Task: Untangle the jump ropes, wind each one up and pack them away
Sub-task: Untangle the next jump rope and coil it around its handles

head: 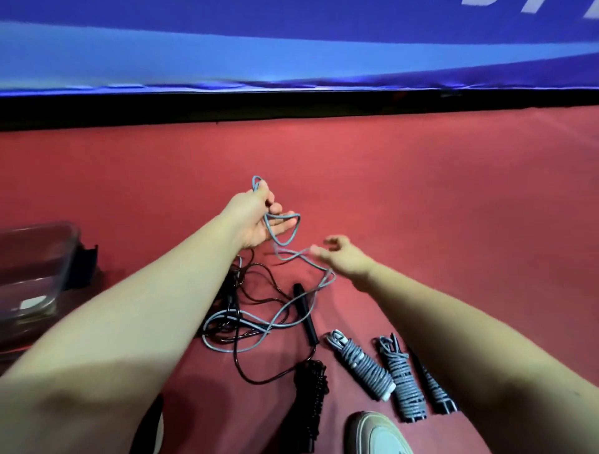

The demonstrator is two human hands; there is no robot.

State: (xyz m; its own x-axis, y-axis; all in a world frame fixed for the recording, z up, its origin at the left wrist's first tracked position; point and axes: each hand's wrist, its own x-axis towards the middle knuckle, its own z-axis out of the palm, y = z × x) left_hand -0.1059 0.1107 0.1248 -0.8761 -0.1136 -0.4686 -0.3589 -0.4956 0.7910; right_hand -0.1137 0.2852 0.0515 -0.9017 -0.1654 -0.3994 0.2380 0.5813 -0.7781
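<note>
nothing to read here. on the blue banner (291,48), up at its top right corner, a few white letter strokes (486,2) poke into view, cut off by the frame's edge, too little to make a word. a pale patch (30,304) shows in the clear box (69,259) at the left, blurred, with no legible print.

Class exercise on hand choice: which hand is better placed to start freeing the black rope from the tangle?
Probably the right hand: it holds nothing and hangs near the black rope. The left hand grips the grey rope.
</note>
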